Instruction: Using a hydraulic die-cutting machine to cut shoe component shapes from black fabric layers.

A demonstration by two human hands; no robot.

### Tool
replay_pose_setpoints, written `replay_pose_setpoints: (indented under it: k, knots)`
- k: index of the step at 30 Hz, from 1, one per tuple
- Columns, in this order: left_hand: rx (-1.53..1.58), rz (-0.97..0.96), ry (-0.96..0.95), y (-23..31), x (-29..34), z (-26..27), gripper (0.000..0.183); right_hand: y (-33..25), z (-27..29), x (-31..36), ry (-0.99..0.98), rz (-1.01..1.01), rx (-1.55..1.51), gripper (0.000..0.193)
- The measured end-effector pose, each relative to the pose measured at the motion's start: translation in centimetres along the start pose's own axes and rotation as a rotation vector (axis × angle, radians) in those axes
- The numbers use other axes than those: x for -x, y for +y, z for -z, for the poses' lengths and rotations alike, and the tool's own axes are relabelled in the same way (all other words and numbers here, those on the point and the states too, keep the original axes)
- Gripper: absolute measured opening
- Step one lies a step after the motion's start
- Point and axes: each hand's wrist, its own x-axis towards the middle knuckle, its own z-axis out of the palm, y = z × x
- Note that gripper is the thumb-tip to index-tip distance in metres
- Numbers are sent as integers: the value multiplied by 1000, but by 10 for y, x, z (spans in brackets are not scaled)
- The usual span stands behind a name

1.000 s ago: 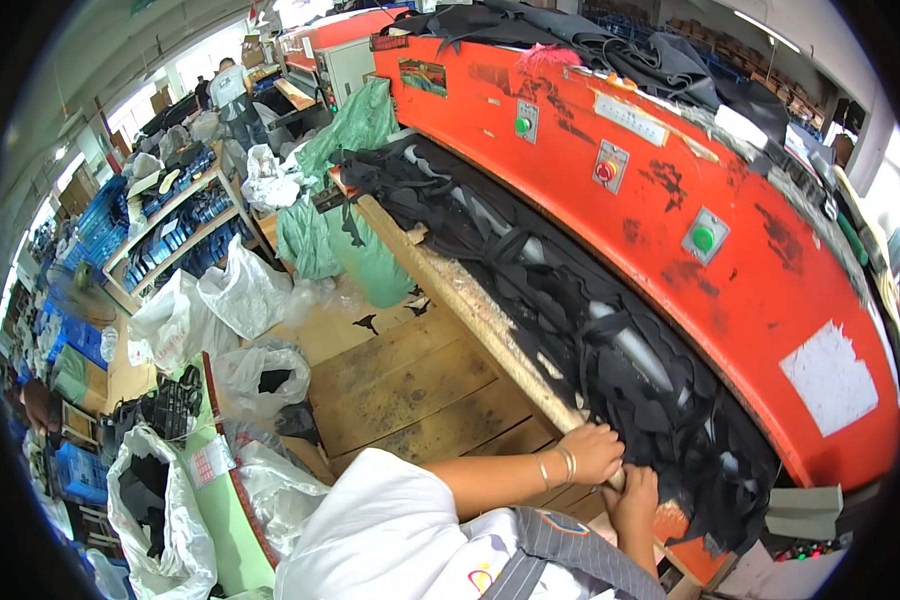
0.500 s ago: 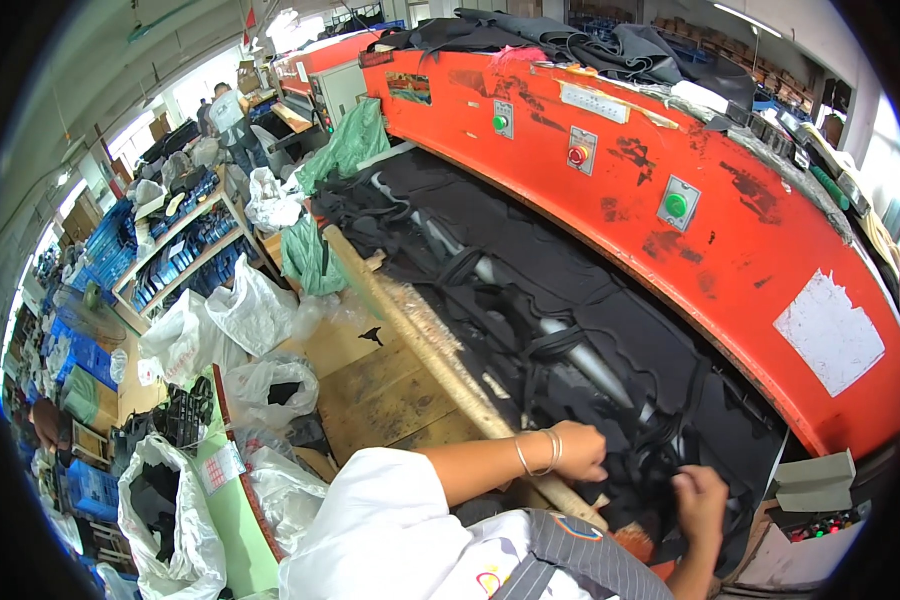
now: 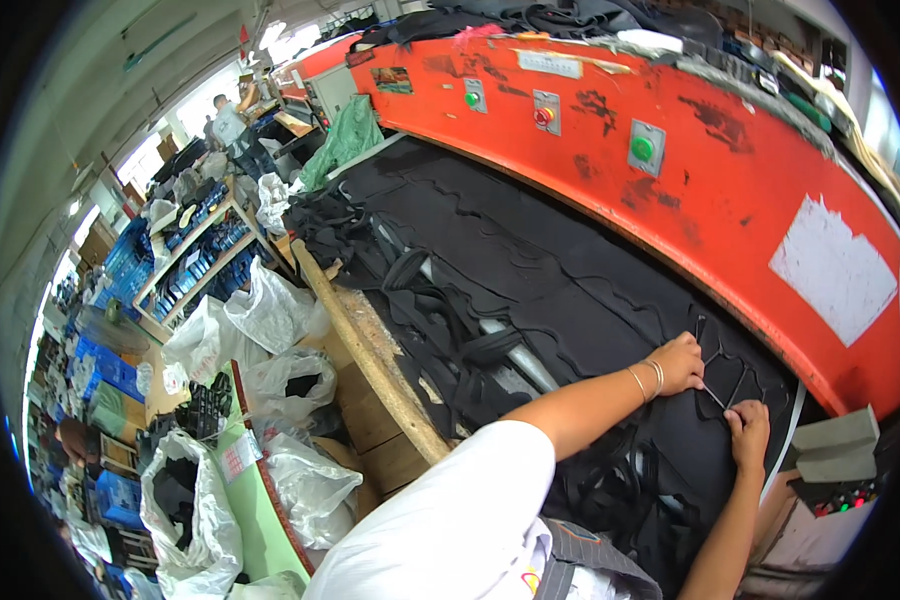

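Observation:
A thin metal cutting die (image 3: pixel 711 396), its narrow edge shining, rests on the black sheet material (image 3: pixel 560 300) at the right end of the bed. Bracelets circle the wrist of my left hand (image 3: pixel 678 364), whose fingers are closed on the die's left side. My right hand (image 3: pixel 748 430) is closed at the die's near edge, thumb and fingers pinched there. Part of the die lies behind my fingers. Between my forearms and along the bed's near side lie tangled black offcut strips (image 3: pixel 620 480), some draped over a grey metal bar (image 3: pixel 530 368).
A red machine beam (image 3: pixel 610 190) with green and red buttons spans the bed's far side. A wooden rail (image 3: pixel 370 350) edges the near left. White plastic bags (image 3: pixel 195 520) and a shelf rack stand left. An open box (image 3: pixel 820 530) sits at right. Another person (image 3: pixel 232 130) stands far back.
Both hands have moved away from me, from the offcut strips by the near rail onto the black sheet, and now grip the die. My view has shifted slightly.

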Motion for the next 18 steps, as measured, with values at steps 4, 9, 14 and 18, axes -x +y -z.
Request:
replay_pose_setpoints:
  k: [4, 9, 14, 18]
  knots:
    - [-115, 134, -36, 16, 7, 3, 14, -6, -9, 8, 34, -13, 2, 13]
    - [-135, 143, -66, 22, 8, 6, 10, -3, -22, 16, 163, -28, 29, 10]
    - [-65, 169, -1, 23, 13, 4, 8, 5, -27, 17, 153, 30, 40, 11]
    - [-43, 141, 44, 20, 12, 6, 9, -3, -5, -3, 454, -235, -132, 12]
